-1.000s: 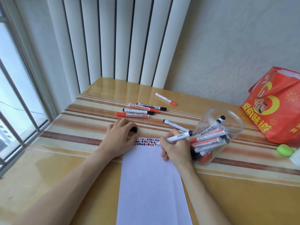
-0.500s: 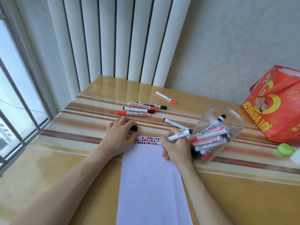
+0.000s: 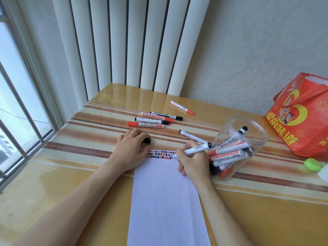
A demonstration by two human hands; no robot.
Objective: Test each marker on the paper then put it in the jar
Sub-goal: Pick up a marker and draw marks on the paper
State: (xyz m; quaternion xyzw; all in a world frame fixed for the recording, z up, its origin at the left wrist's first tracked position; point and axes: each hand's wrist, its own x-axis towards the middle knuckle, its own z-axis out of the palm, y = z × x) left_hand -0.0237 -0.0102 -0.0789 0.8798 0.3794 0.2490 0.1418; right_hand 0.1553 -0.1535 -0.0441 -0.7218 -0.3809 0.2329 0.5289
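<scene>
Your right hand (image 3: 192,161) pinches a marker (image 3: 197,149) in its fingers (image 3: 188,148), writing grip, tip down at the top right corner of the paper (image 3: 165,201), right beside the row of red and black test marks (image 3: 159,154). The marker's black end points toward two o'clock, at the jar (image 3: 248,126). Your left hand (image 3: 132,150) sits on the paper's top left corner, fingers curled around a black cap (image 3: 147,140) that pokes out on the thumb side.

The clear jar stands on the counter (image 3: 71,183) just at three o'clock of your right hand, with a heap of red and black markers inside, one leaning up toward the rim. A loose black marker (image 3: 190,134) lies between your hands and the jar. At twelve o'clock, four more markers (image 3: 154,119) lie bunched together, and one red-capped marker (image 3: 182,107) sits alone beyond them. Far out at three o'clock stands a red bag (image 3: 301,118), with a green object (image 3: 313,164) near it.
</scene>
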